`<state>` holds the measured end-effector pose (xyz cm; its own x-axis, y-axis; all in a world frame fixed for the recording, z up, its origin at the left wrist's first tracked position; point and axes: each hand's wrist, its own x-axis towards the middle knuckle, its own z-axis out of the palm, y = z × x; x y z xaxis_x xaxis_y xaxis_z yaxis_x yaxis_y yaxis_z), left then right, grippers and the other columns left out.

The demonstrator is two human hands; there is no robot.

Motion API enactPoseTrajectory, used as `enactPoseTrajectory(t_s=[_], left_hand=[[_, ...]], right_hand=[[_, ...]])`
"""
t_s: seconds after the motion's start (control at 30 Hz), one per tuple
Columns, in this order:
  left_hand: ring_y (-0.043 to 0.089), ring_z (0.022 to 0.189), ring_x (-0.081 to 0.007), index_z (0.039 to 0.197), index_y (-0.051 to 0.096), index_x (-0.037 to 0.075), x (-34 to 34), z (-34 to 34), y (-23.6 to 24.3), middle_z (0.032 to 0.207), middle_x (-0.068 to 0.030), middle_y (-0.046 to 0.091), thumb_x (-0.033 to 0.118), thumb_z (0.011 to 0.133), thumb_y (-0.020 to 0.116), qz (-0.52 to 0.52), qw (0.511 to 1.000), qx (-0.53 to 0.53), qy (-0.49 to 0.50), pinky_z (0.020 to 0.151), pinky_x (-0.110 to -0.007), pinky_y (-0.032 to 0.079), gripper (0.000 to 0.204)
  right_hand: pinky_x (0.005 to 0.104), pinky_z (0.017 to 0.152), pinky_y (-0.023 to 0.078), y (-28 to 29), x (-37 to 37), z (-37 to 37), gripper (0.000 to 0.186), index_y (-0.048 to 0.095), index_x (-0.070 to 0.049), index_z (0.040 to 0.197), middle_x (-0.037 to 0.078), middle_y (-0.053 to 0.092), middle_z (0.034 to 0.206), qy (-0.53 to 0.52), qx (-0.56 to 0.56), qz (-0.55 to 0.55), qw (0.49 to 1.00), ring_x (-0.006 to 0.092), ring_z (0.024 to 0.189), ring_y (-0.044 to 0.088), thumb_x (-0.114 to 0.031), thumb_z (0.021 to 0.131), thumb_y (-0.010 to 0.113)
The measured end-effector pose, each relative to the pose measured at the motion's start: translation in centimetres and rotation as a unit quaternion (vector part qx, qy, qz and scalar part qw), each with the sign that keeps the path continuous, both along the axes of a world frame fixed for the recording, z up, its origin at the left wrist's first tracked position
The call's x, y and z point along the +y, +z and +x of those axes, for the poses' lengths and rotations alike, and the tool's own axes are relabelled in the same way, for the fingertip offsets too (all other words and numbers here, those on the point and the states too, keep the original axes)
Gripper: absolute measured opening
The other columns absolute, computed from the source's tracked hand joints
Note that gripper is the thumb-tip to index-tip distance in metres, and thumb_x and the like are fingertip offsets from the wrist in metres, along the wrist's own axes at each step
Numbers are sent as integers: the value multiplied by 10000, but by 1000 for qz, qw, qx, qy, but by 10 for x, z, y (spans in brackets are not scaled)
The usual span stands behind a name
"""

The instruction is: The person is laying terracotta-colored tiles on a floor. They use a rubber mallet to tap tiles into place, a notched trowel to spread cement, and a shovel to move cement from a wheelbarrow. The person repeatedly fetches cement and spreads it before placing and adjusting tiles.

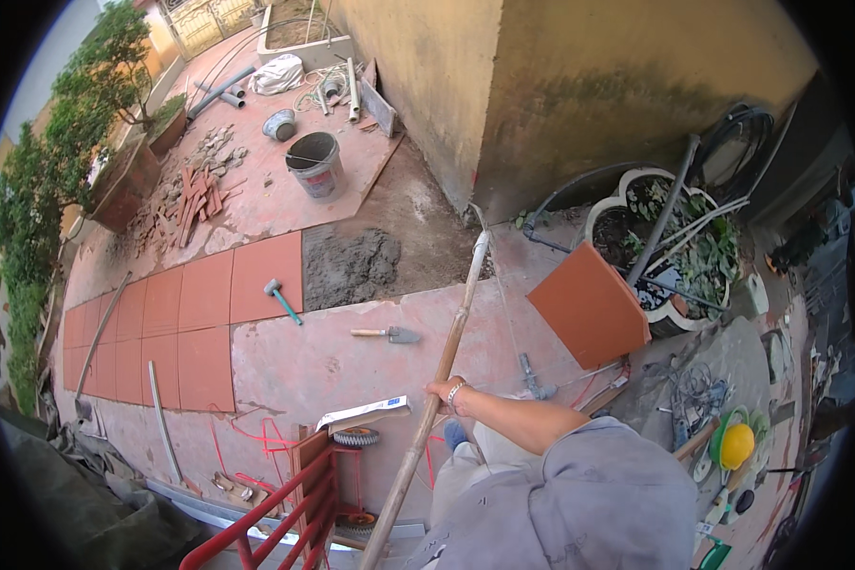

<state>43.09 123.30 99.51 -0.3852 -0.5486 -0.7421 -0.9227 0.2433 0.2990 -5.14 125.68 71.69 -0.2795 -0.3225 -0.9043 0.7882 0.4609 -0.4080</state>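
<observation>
My right hand (pixel 446 391), with a bracelet at the wrist, is wrapped round a long wooden pole (pixel 446 356). The pole slants from the lower edge up to a pale socket and a thin metal head near the wall corner; the head's shape is hard to make out. My left hand is out of sight. Beyond the pole lies wet grey mortar (pixel 356 266) on bare ground, beside rows of laid terracotta tiles (pixel 195 294). A mallet (pixel 283 302) with a teal handle rests across the tile edge. A pointed trowel (pixel 389 334) lies on the pink paving.
A loose square tile (pixel 589 309) leans by a round-lobed planter (pixel 660 180). A mortar-smeared bucket (pixel 315 171) stands farther off, near broken tile pieces (pixel 195 204). Red cart rails (pixel 266 508) rise at the lower left. The yellow wall (pixel 589 114) juts in.
</observation>
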Motion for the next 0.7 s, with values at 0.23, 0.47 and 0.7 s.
enactPoseTrajectory(t_s=[0.23,0.47,0.7], left_hand=[[651,721,-261,996,542,-28,-27,-176,178,945,-147,649,30,813,752,-80,894,432,-90,663,-429,558,285],[651,703,-300,992,521,-21,-77,-383,248,897,-128,640,27,841,718,-54,763,510,-394,675,-444,567,253],[650,871,-296,1254,526,8,-105,-712,277,1068,-121,618,275,928,655,-54,456,757,-464,701,-425,557,441]], right_hand=[[327,568,576,53,31,-71,217,621,-47,894,68,657,824,-177,-29,-44,983,194,667,659,-239,868,718],[291,440,478,90,37,-213,284,629,-74,789,32,618,674,-208,41,-31,977,125,538,577,-332,881,707],[293,424,412,153,68,-411,332,637,-118,845,16,599,669,-196,88,-80,973,108,541,570,-446,896,643]])
